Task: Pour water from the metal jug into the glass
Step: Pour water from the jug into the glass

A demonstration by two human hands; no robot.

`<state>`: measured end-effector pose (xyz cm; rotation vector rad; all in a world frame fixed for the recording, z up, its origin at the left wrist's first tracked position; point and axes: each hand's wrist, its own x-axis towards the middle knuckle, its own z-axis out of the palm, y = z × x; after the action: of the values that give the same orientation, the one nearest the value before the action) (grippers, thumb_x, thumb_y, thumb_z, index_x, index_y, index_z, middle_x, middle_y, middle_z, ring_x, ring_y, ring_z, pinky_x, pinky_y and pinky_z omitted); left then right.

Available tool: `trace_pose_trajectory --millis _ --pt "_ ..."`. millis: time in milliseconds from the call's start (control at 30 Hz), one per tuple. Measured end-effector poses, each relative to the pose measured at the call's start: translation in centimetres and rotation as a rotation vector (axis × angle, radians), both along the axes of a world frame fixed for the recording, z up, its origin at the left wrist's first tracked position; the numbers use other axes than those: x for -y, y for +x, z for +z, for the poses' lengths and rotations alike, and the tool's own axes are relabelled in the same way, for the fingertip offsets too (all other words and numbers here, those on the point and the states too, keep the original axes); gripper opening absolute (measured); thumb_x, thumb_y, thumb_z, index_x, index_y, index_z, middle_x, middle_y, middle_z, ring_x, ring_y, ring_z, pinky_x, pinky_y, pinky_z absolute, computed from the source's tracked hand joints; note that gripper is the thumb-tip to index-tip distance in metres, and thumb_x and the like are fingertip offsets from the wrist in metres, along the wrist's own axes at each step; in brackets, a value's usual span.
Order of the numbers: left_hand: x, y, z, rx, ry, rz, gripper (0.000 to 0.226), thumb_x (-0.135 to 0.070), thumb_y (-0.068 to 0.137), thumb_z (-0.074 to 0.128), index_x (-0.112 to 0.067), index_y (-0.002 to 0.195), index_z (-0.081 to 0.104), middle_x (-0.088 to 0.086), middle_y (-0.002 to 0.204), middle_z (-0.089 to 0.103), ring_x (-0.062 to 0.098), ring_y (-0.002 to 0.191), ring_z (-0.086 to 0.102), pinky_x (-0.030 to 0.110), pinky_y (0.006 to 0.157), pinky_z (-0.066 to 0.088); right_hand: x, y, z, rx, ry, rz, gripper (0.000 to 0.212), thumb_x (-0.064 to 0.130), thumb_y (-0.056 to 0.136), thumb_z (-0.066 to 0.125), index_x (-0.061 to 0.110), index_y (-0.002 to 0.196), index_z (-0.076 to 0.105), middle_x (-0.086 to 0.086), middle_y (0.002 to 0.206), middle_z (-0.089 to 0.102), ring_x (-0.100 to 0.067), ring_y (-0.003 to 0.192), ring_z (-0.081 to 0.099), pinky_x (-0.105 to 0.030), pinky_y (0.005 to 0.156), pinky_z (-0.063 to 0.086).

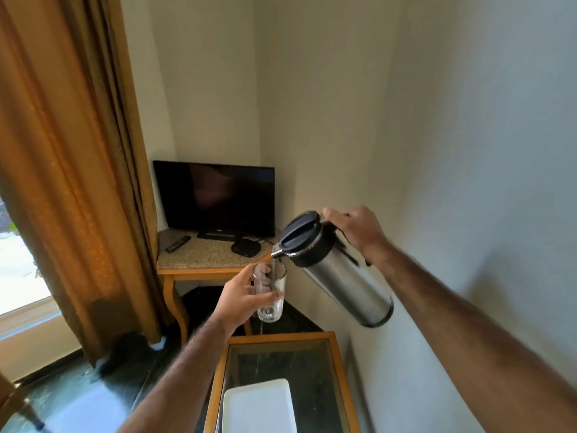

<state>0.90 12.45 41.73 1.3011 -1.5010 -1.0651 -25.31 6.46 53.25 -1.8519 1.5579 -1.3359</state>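
The right hand [356, 229] is closed around the black handle of the tall steel jug with a black plastic lid [340, 273], which is tilted with its spout just over the rim of the clear, straight drinking glass [270, 292]. The left hand [242, 300] is wrapped around the middle of the glass and holds it in the air, nearly upright. A thin stream seems to enter the glass, which looks almost empty.

The jug is probably heavy and stiff, so the handle is the good place to hold it. The glass is fragile and smooth (it may get slippery if water runs outside), so a full grip at mid-height is wise.

The pale wall [468, 151] is close on the right, so there is little room for the elbow. Below stands the wooden table with a glass top [335, 370], free for setting things down.
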Motion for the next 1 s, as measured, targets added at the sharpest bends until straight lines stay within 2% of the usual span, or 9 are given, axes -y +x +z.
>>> trace_pose_trajectory --millis 133,267,433,567,667,800,1000 --pt "-0.8 -0.2 -0.4 0.007 0.007 0.019 0.065 -0.024 0.073 0.093 -0.028 0.130 0.063 -0.002 0.117 0.076 0.018 0.103 0.076 0.035 0.087 0.058 -0.4 0.4 1.4 -0.072 -0.022 0.005 0.051 0.067 0.073 0.057 0.030 0.038 0.052 0.013 0.032 0.031 -0.006 0.032 0.028 -0.023 0.039 0.025" --pt "-1.2 -0.6 -0.7 0.003 0.009 0.036 0.065 -0.025 0.073 0.093 -0.028 0.130 0.063 -0.003 0.113 0.077 0.015 0.100 0.076 0.032 0.083 0.057 -0.7 0.6 2.1 -0.109 -0.030 0.004 0.052 0.065 0.072 0.057 0.026 0.039 0.049 0.010 0.034 0.028 -0.009 0.036 0.024 -0.031 0.047 0.025" --pt "-1.3 -1.0 -0.5 -0.012 0.003 0.024 0.066 -0.024 0.075 0.092 -0.026 0.133 0.061 -0.003 0.117 0.075 0.017 0.103 0.075 0.041 0.090 0.058 -0.7 1.3 2.4 -0.149 -0.036 0.029 0.053 0.064 0.072 0.058 0.024 0.039 0.048 0.011 0.035 0.029 -0.010 0.037 0.025 -0.030 0.049 0.026" --pt "-1.1 -0.9 -0.1 -0.004 -0.013 0.026 0.063 -0.023 0.076 0.091 -0.024 0.131 0.061 0.000 0.121 0.074 0.021 0.107 0.074 0.044 0.094 0.057 -0.7 2.5 2.6 -0.238 -0.066 0.049 0.060 0.064 0.074 0.056 0.018 0.040 0.040 0.011 0.034 0.026 -0.009 0.036 0.021 -0.028 0.045 0.022" --pt "-0.8 -0.6 0.1 0.002 -0.014 0.023 0.062 -0.024 0.075 0.092 -0.027 0.129 0.062 -0.002 0.120 0.074 0.019 0.105 0.075 0.043 0.093 0.058 -0.6 3.0 3.0 -0.291 -0.080 0.032 0.062 0.066 0.074 0.055 0.017 0.043 0.033 0.011 0.033 0.027 -0.010 0.032 0.023 -0.025 0.043 0.021" --pt "-0.7 -0.2 0.3 -0.004 -0.018 0.031 0.059 -0.026 0.073 0.093 -0.039 0.121 0.061 -0.007 0.117 0.074 0.016 0.103 0.074 0.038 0.090 0.057 -0.6 3.8 3.7 -0.367 -0.110 0.035 0.058 0.066 0.072 0.053 0.017 0.045 0.040 0.011 0.037 0.031 -0.012 0.036 0.028 -0.026 0.045 0.026" --pt "-0.6 -0.2 0.2 -0.006 -0.011 0.027 0.068 -0.024 0.074 0.093 -0.027 0.134 0.060 -0.004 0.121 0.073 0.018 0.106 0.073 0.037 0.089 0.057 -0.7 4.7 5.0 -0.478 -0.167 0.022 0.060 0.068 0.069 0.052 0.016 0.043 0.037 0.008 0.030 0.031 -0.010 0.032 0.024 -0.022 0.042 0.022"
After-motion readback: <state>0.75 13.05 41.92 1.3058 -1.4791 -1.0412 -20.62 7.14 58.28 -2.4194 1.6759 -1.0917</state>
